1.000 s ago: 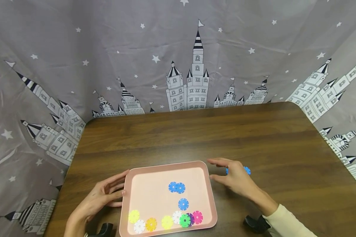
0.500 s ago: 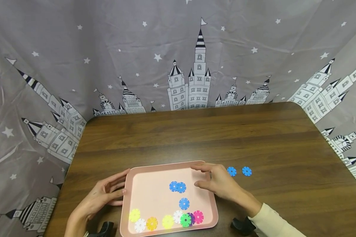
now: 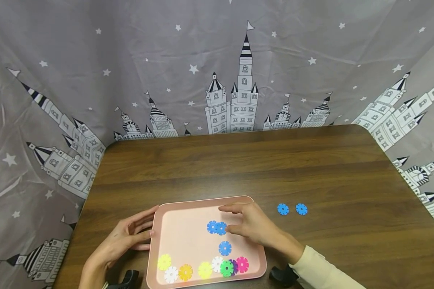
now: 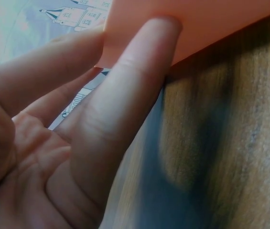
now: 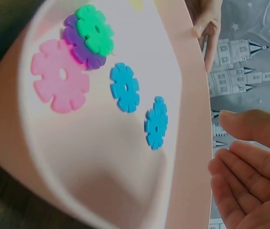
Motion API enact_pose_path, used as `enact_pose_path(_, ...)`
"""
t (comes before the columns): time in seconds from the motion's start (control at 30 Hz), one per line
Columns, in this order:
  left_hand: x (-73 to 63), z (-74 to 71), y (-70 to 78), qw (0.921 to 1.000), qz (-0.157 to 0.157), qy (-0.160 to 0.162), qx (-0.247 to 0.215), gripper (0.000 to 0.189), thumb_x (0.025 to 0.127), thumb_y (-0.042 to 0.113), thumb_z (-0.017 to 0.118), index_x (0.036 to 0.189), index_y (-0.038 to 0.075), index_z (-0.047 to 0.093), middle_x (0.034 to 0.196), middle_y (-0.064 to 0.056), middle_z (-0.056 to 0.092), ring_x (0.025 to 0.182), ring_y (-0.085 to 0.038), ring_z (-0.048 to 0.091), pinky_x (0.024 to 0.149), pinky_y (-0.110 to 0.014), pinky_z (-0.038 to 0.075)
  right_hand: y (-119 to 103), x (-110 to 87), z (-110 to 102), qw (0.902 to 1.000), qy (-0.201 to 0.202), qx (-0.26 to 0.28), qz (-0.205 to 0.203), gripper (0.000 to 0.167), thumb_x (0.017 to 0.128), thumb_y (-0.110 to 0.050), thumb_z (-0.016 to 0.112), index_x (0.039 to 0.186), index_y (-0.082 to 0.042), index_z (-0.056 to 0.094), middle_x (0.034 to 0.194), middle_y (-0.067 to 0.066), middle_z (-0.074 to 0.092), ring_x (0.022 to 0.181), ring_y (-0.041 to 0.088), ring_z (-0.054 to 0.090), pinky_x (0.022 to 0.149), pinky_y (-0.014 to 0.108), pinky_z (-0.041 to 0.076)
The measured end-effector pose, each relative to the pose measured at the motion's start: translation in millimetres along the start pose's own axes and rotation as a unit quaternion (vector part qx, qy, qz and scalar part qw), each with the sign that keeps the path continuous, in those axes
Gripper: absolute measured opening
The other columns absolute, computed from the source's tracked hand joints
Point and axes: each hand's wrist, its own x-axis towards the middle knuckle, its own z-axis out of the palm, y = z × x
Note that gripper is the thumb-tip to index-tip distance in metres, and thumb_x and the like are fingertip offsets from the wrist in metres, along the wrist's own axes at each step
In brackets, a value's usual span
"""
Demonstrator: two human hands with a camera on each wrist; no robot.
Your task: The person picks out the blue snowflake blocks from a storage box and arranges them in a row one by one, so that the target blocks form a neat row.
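Note:
A pink tray [image 3: 199, 203] lies on the wooden table. My left hand [image 3: 121, 239] touches its left side, the thumb [image 4: 146, 52] resting on the outer wall. Over the tray's right part hovers my right hand [image 3: 254, 224], thumb and fingers apart with nothing between them. By its thumb are two overlapping blue snowflake discs [image 3: 212, 227]; another blue disc [image 3: 225, 248] lies nearer me. Along the tray's near side are discs in yellow [image 3: 205, 270], white [image 3: 171, 274], orange [image 3: 185, 272], green [image 3: 226, 268], purple [image 3: 234, 265] and pink [image 3: 242, 264].
Two more blue discs, one [image 3: 283, 209] beside the other [image 3: 301, 209], lie on the table [image 3: 332, 176] right of the tray. A grey curtain [image 3: 148, 52] printed with castles and stars hangs behind and at both sides of the table.
My right hand has moved left, from beside the tray to above its right part, uncovering the two blue discs on the table. The left hand stays against the tray.

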Motion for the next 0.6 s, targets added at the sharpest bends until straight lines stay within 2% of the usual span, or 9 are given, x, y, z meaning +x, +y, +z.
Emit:
enact_pose_path(0.23, -0.8, -0.5, -0.4, 1.0, 0.0, -0.002, 0.006, 0.069, 0.095, 0.004, 0.063, 0.154, 0.001, 0.028, 0.154, -0.032, 0.022, 0.121, -0.006, 0.055, 0.081, -0.049, 0.057, 1.7, 4.1, 9.7, 0.9998, -0.01, 0.014, 0.007, 0.044, 0.078, -0.003, 0.08, 0.121, -0.001, 0.069, 0.117, 0.008, 0.07, 0.107, 0.027, 0.065, 0.093, 0.041, 0.054)
enact_pose_path(0.6, -0.5, -0.9, -0.5, 1.0, 0.004, -0.006, 0.002, 0.068, 0.095, 0.004, 0.063, 0.154, 0.0, 0.028, 0.154, -0.032, 0.023, 0.122, -0.007, 0.055, 0.081, -0.05, 0.057, 7.7, 6.6, 17.7, 0.9991, -0.029, 0.007, 0.03, 0.042, 0.076, -0.001, 0.081, 0.117, -0.004, 0.071, 0.114, 0.005, 0.071, 0.113, 0.017, 0.061, 0.096, 0.037, 0.051)
